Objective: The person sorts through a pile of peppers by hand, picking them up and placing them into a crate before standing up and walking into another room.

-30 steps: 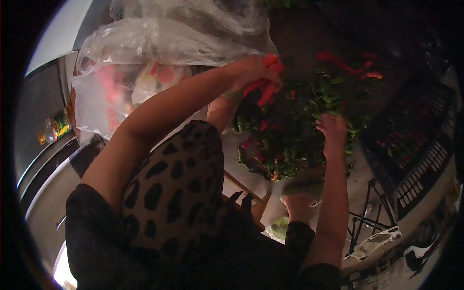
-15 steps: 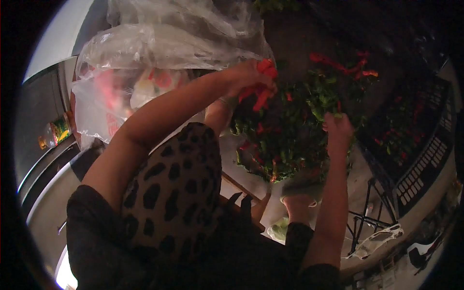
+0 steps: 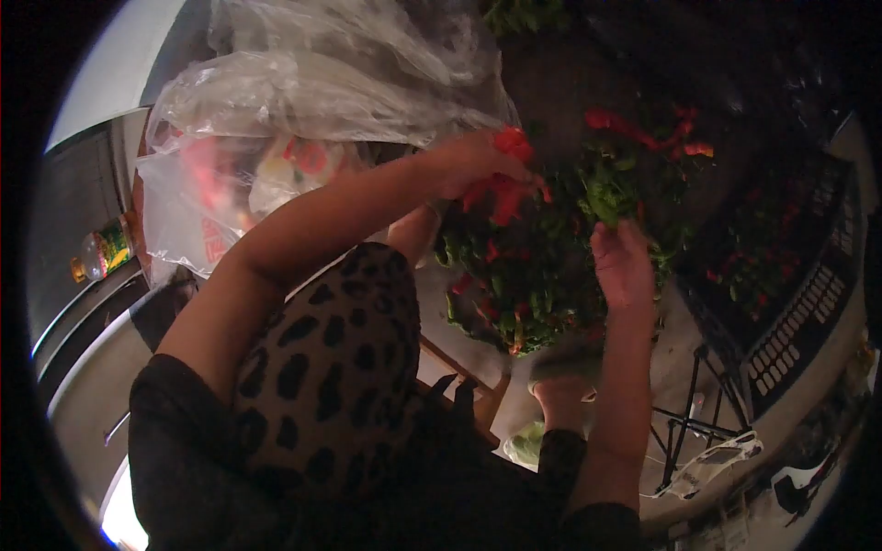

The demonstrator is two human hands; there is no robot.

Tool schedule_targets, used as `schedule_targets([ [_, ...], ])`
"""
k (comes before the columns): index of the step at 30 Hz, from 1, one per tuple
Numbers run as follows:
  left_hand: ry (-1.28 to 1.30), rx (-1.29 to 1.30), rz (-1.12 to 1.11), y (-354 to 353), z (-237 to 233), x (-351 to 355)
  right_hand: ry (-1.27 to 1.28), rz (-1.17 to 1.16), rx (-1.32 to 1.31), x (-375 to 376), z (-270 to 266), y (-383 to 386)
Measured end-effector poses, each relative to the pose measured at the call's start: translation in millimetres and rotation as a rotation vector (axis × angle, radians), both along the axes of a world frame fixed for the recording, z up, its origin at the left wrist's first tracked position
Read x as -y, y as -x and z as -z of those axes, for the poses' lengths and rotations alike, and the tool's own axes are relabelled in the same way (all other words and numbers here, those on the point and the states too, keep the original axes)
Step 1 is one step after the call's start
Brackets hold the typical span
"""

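Observation:
My left hand (image 3: 478, 163) is closed around a bunch of red chili peppers (image 3: 503, 197), which stick out past the fingers over the left side of the pile. Beneath both hands lies a heap of mostly green chili peppers (image 3: 551, 262) with some red ones mixed in. My right hand (image 3: 625, 264) is at the right side of this heap, its fingers curled in against the green peppers. What those fingertips hold, if anything, is hidden. More red chili peppers (image 3: 643, 136) lie along the far edge of the heap.
A large clear plastic bag (image 3: 303, 92) spreads at the upper left, with a bottle (image 3: 108, 250) beyond it. On the right stands a dark slotted crate (image 3: 799, 340) containing red and green peppers, near a black metal frame (image 3: 689, 422). My feet flank the heap.
My right hand has shifted slightly left and down, and its curled fingers have turned. My left hand has dropped a little, still holding the red chili peppers.

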State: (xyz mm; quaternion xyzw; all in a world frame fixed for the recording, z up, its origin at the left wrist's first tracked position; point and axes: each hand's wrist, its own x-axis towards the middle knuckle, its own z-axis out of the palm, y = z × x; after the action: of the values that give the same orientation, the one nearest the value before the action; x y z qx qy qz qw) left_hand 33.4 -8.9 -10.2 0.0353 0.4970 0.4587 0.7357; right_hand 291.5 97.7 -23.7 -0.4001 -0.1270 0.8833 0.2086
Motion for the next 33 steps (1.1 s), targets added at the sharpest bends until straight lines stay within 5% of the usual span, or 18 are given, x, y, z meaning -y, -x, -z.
schedule_targets([
  [7, -0.056, -0.057, -0.004, -22.2, -1.9, -5.4, 0.063, 0.095, -0.040, 50.7, -12.9, 45.2],
  [10, -0.092, -0.150, 0.016, -23.1, 1.0, -3.4, -0.144, 0.024, 0.097, 60.6, -16.6, 54.6],
  [14, -0.079, -0.201, -0.081, -28.8, -15.0, -5.6, -0.583, -0.412, 0.489, 58.1, -25.2, 56.6],
  [16, -0.089, -0.260, 0.001, -26.9, -14.8, -6.0, -0.668, -0.541, 0.550, 53.2, -32.3, 57.7],
  [19, -0.112, -0.382, 0.169, -24.1, -17.6, -5.6, -0.945, -0.232, 0.640, 42.5, -45.2, 66.6],
  [22, -0.137, -0.558, 0.375, -25.0, -14.7, -3.2, -1.324, -0.615, 0.761, 34.0, -43.9, 57.1],
  [26, -0.296, -0.874, 0.465, -32.3, -14.6, -0.8, -1.422, -0.863, 0.801, 27.2, -43.9, 54.2],
  [33, -0.254, -0.776, 0.492, -50.8, -6.5, -11.8, -1.492, -0.973, 0.850, 18.2, -50.8, 41.0],
])
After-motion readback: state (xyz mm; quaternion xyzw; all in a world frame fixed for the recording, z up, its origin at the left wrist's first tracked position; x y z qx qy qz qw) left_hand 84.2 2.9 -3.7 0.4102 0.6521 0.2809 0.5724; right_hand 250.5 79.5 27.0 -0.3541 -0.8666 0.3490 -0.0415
